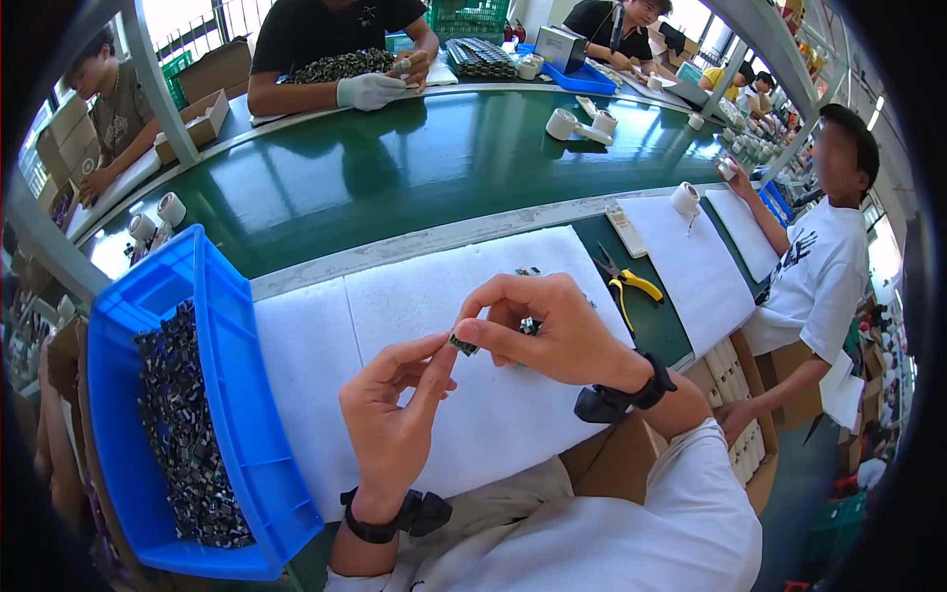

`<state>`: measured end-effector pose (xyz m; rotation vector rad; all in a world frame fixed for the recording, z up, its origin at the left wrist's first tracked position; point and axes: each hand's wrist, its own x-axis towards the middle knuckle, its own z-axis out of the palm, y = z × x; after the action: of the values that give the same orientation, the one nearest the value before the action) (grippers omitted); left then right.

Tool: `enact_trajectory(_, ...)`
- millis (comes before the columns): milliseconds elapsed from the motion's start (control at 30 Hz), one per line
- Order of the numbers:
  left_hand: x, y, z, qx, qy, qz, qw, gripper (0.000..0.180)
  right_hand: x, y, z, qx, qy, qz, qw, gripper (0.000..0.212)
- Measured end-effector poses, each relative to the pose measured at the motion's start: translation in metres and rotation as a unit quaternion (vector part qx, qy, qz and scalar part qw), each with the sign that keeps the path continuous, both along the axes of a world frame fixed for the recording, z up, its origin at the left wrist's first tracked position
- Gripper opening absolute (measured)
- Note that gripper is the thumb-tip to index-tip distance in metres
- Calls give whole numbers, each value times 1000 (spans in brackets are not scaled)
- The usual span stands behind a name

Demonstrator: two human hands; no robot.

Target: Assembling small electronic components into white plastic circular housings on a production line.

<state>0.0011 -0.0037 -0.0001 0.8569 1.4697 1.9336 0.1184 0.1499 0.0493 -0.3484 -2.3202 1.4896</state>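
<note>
Over a white foam sheet (296, 335), my left hand (400, 409) and my right hand (547, 331) meet. Between their fingertips is a small green circuit board (463, 344). My left thumb and index finger pinch its left side; the right fingers close on it from the other side. More small green boards (531, 326) show under and behind my right hand, partly hidden by it. I cannot tell whether the right palm also holds some of them. A black strap with a dark block sits on each wrist.
At left, a blue bin (222, 326) holds many small dark parts (187, 434). Pliers with yellow handles (634, 284) lie right of the foam, below a white plastic piece (625, 231). A green conveyor belt (395, 187) runs beyond, carrying white round units (562, 123). A co-worker (824, 247) stands at right.
</note>
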Motion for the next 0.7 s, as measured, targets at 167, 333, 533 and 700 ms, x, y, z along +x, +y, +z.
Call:
enact_trajectory(167, 1, -2, 1, 13, 0, -9, 1000, 18, 4, 6, 11, 75, 7, 18, 997, 15)
enact_trajectory(333, 2, -4, 3, 36, -23, -17, 999, 17, 4, 34, 24, 139, -37, -49, 988, 17)
enact_trajectory(533, 3, -5, 4, 32, -29, -37, 998, 17, -7, 137, 12, 231, -87, -166, 955, 25)
enact_trajectory(700, 2, -5, 7, 29, -38, -49, 998, 17, -3, 239, -3, 321, -170, -223, 904, 29)
